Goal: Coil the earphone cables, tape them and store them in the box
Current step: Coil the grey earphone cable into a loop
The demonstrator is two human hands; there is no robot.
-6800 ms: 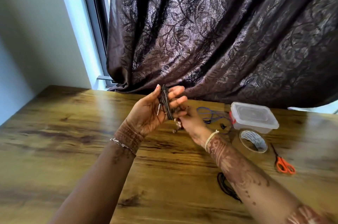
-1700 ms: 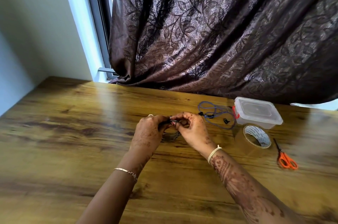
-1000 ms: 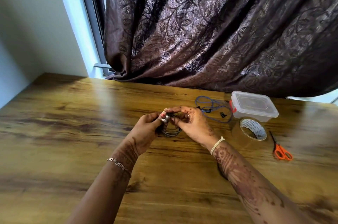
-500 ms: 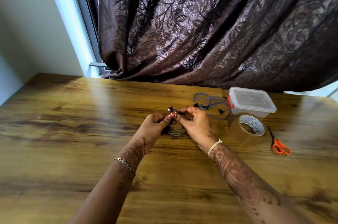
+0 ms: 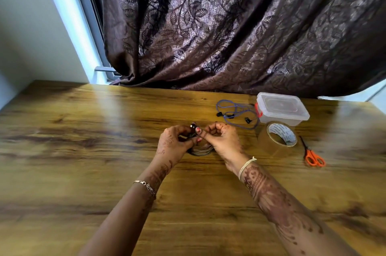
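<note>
The left hand (image 5: 173, 145) and right hand (image 5: 223, 142) meet fingertip to fingertip just above the table (image 5: 83, 151). Both have curled fingers and grasp the dark coil (image 5: 201, 151) between them. The left fingers wrap round the coil's upper part and the right thumb and forefinger pinch it from the other side. The lower loops hang below the hands and look to touch the wood. A small earbud (image 5: 193, 125) sticks up above the left fingertips. A chain bracelet (image 5: 146, 185) sits on the left wrist and a pale band (image 5: 246, 164) on the right.

Beyond the right hand, farther from the person, a blue earphone (image 5: 236, 113) lies loose on the table, its cable reaching the box (image 5: 282, 108), which is clear plastic with its lid on. Just nearer than the box, out to the right of the right hand, stands a tape roll (image 5: 281, 137). Past it lie orange scissors (image 5: 313, 156), near the roll but apart from it. A dark leaf-patterned curtain (image 5: 229, 25) hangs behind the table's far edge.
</note>
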